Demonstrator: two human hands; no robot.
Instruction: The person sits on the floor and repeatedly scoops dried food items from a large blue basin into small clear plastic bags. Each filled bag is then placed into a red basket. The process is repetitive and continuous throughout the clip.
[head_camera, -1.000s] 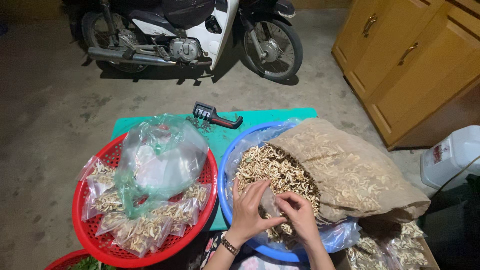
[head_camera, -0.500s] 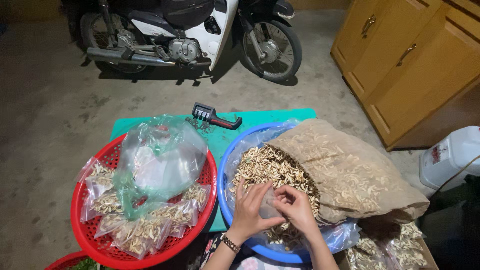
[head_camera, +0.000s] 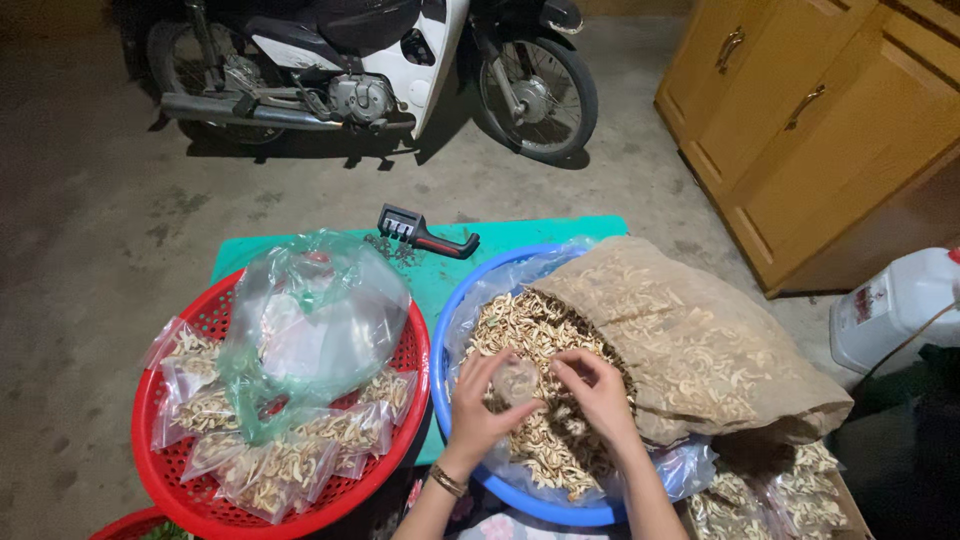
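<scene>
Over the blue basin (head_camera: 450, 385), my left hand (head_camera: 480, 405) and my right hand (head_camera: 598, 390) together hold a small clear plastic bag (head_camera: 516, 380) between their fingers. Beneath them lies a heap of pale dried slices (head_camera: 520, 330). A big clear sack (head_camera: 690, 345) full of the same slices rests tilted in the basin's right side. To the left, a red perforated basket (head_camera: 190, 495) holds several small filled bags (head_camera: 290, 465) and a crumpled bundle of clear bags (head_camera: 320, 320).
A black stapler-like tool (head_camera: 425, 232) lies on the green mat (head_camera: 480, 235) behind the basins. A motorbike (head_camera: 370, 70) stands at the back. Wooden cabinet (head_camera: 800, 120) at the right, a white jug (head_camera: 895, 305) beside it, more filled bags (head_camera: 790, 495) bottom right.
Both hands have risen slightly off the slices and drawn the small bag between them; the view is otherwise the same.
</scene>
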